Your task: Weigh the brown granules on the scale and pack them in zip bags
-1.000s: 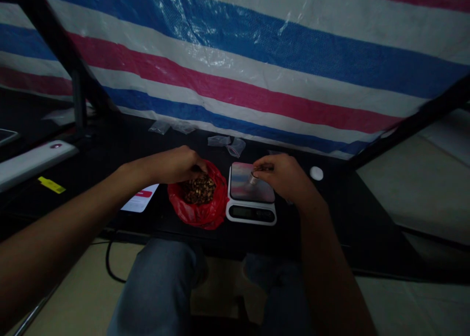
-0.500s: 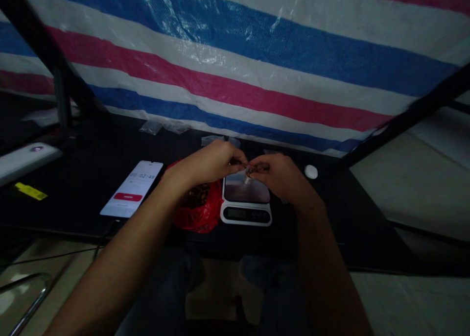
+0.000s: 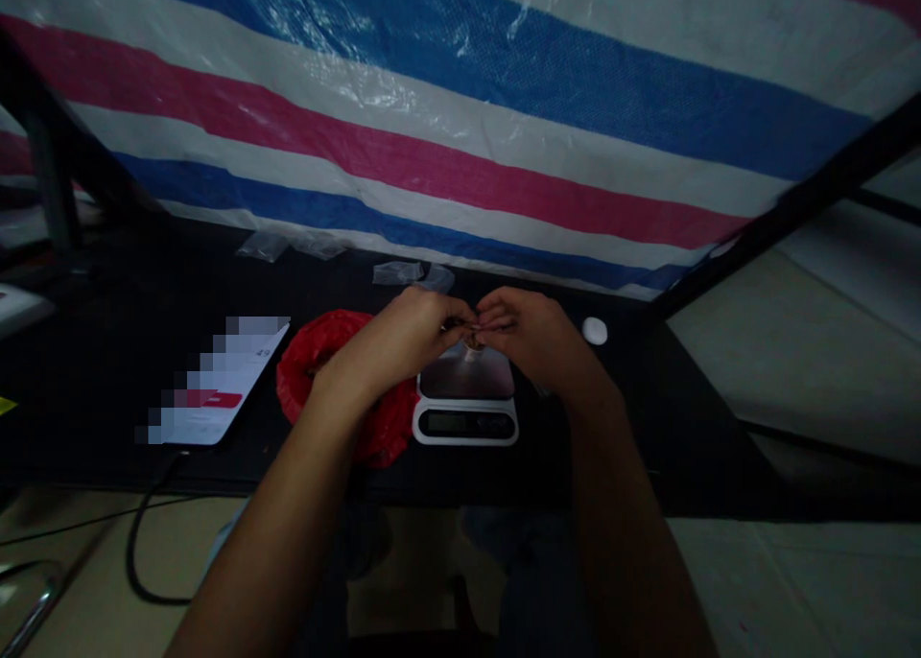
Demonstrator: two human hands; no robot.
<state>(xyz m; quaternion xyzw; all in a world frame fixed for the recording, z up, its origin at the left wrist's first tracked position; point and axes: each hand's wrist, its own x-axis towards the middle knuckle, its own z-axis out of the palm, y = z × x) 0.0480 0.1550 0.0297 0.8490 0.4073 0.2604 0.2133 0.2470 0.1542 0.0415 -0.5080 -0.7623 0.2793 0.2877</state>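
A person is working at a black tabletop (image 3: 86, 370), the left hand (image 3: 385, 351) and right hand (image 3: 532, 337) meeting above a kitchen scale (image 3: 466, 418). The fingers (image 3: 496, 320) of both hands are pinching closed around a small brown piece (image 3: 471, 338), which is being held just over the scale's platform, partly hidden. It is appearing light and probably hard, though small enough to slip, so a fingertip hold seems best. A red plastic bag (image 3: 317, 356) is lying beside the scale, under the left forearm's reach. A phone (image 3: 216, 389) is resting further left, and clear plastic bags (image 3: 397, 272) are lying along the tabletop's far edge, before a striped tarp (image 3: 432, 130).
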